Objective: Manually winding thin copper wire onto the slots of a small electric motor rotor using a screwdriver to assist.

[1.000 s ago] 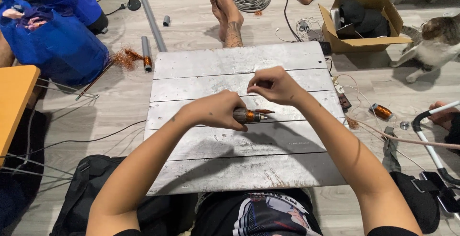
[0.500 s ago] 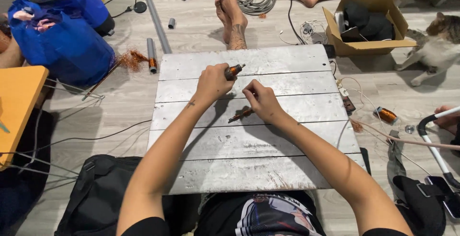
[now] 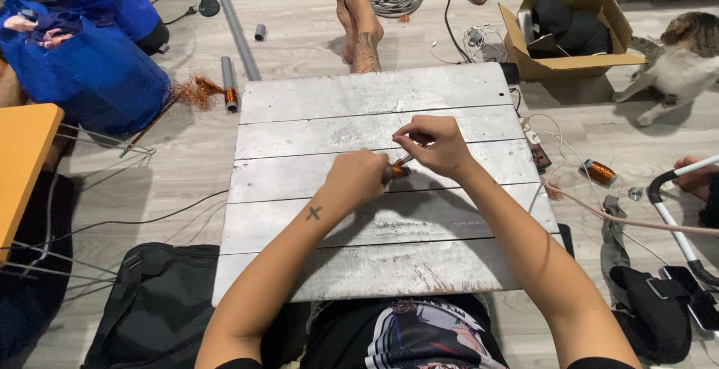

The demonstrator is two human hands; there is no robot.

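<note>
Head view, looking down at a grey planked counter (image 3: 314,212) set low over the floor.

Left hand (image 3: 358,178): grip clenched around a small copper-wound coil piece (image 3: 397,172), of which only the orange-brown end shows past the fingers. The piece sits just above the counter's middle plank, near its centre.

Right hand (image 3: 434,143): grip pinched shut on a thin metal pin or wire end (image 3: 405,159) that runs down into the coil piece. Fingertips are curled tight; what exactly they pinch is too small to tell. The two hands are just beside each other, nearly touching.

Around:
- Another person's bare feet (image 3: 358,17) rest on the floor just beyond the counter's far edge.
- Grey pipe lengths (image 3: 234,24) and a tuft of loose copper wire (image 3: 196,90) lie off the far left corner.
- Blue bag (image 3: 82,69) at far left; orange tabletop edge (image 3: 22,159) below it.
- Cardboard box (image 3: 569,32) with dark contents at far right, a cat (image 3: 689,62) beside it.
- A copper spool (image 3: 599,171) lies on the floor right of the counter.
- Black bag (image 3: 157,309) sits at the near left corner.
</note>
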